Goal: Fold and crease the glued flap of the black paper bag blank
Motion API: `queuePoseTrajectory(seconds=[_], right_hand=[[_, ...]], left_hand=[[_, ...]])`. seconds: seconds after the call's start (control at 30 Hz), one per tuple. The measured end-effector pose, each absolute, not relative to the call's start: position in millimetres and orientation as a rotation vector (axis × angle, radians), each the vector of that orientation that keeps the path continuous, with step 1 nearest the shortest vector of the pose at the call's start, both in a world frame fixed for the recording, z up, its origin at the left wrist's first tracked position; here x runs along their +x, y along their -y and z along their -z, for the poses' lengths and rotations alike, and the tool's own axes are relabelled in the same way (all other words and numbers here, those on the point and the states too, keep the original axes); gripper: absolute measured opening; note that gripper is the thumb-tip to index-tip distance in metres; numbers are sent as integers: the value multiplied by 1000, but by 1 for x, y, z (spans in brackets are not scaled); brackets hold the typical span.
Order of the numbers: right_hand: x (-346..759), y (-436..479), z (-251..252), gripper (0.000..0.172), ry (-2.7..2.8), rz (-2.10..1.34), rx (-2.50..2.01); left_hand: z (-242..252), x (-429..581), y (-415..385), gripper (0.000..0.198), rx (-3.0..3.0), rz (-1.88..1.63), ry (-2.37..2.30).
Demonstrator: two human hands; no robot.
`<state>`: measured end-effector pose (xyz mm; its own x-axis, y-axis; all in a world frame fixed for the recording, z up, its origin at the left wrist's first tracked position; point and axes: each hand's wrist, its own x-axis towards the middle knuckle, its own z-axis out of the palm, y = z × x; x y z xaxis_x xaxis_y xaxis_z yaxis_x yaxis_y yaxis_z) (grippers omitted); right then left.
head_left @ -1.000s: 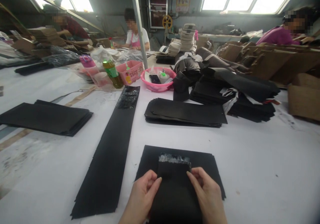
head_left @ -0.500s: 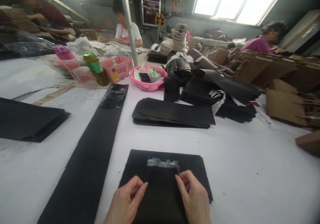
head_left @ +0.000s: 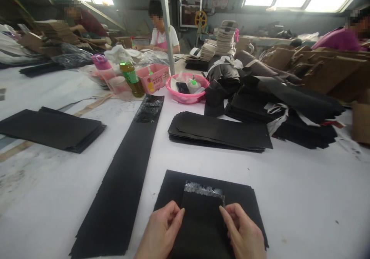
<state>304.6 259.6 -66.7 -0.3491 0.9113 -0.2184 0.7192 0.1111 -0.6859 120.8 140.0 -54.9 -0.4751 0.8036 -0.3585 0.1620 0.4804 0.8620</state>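
Around: a long black strip lies on the white table left of the hands; a flat pile of black sheets lies further ahead, another pile far left.
Behind: a pink basin, a green bottle and a heap of black bags; nothing stands between the hands and the piece.
Black piece: narrow, matte, with a shiny wet band at its far edge; it lies on a wider black stack, near the table's front edge.
Left hand: fingers curled, pinching the piece's left edge.
Right hand: fingers curled, pinching the right edge.
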Motion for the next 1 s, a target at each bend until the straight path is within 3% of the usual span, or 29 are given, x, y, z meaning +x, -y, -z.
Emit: queuePoseTrajectory(seconds=[0.23, 1.0], right_hand=[[303, -263, 66, 42, 2196, -915, -1546], [300, -264, 69, 42, 2224, -848, -1662]], left_hand=[[52, 119, -142, 42, 770, -992, -1908], [56, 118, -146, 44, 703, -951, -1923]])
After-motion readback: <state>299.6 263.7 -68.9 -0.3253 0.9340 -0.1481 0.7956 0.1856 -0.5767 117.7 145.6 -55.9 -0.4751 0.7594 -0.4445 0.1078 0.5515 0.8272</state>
